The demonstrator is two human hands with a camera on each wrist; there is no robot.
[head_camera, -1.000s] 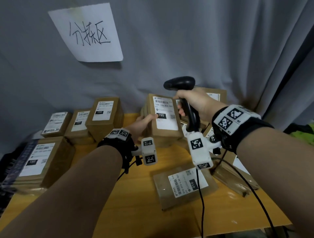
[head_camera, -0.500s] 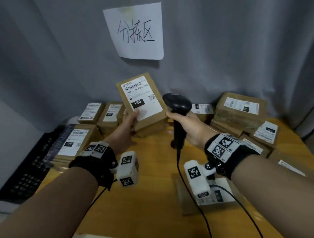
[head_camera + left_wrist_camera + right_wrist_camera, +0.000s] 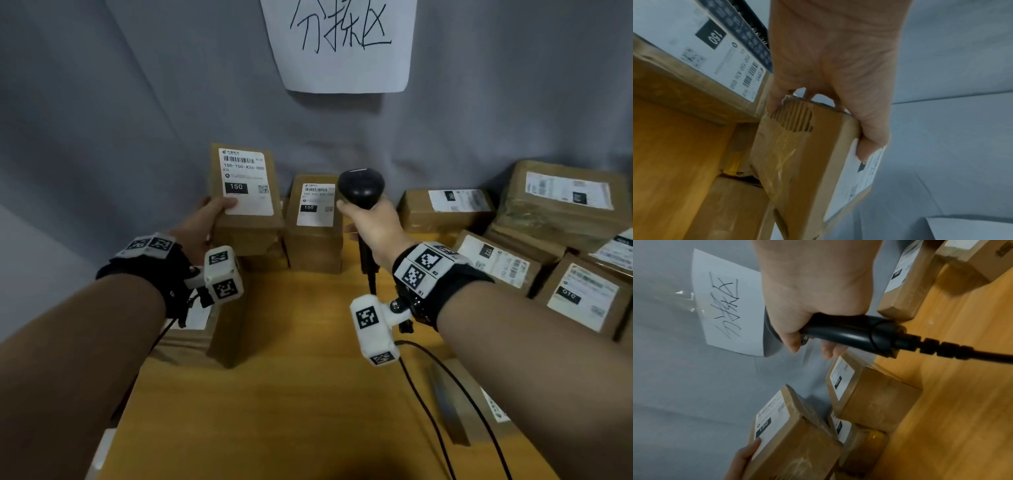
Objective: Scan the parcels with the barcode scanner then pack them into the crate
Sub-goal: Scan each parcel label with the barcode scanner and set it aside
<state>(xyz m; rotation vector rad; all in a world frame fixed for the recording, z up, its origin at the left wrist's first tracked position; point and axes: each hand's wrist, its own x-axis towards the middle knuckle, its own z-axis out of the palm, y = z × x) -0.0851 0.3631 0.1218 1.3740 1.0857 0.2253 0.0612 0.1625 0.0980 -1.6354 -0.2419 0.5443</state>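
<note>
My left hand [image 3: 213, 215] grips a brown parcel [image 3: 247, 198] upright above the table's back left, thumb on its white "150" label, which faces me. In the left wrist view the fingers [image 3: 869, 142] wrap the parcel [image 3: 807, 162] along its edge. My right hand [image 3: 368, 224] grips the handle of the black barcode scanner [image 3: 360, 186], held upright just to the right of the parcel and apart from it. The right wrist view shows the scanner handle [image 3: 849, 331], its cable [image 3: 962, 352] and the held parcel [image 3: 795, 434] below it. No crate is in view.
More labelled parcels lie on the wooden table [image 3: 301, 377]: one [image 3: 315, 222] behind the scanner, several stacked at the right [image 3: 561, 205], one under my left wrist [image 3: 191, 339], a flat one at front right [image 3: 452, 401]. A grey curtain with a paper sign [image 3: 342, 44] closes the back.
My left hand lifted the parcel off the stack and carried it left, now holding it upright. The scanner came down to sit level beside it. My head turned left.
</note>
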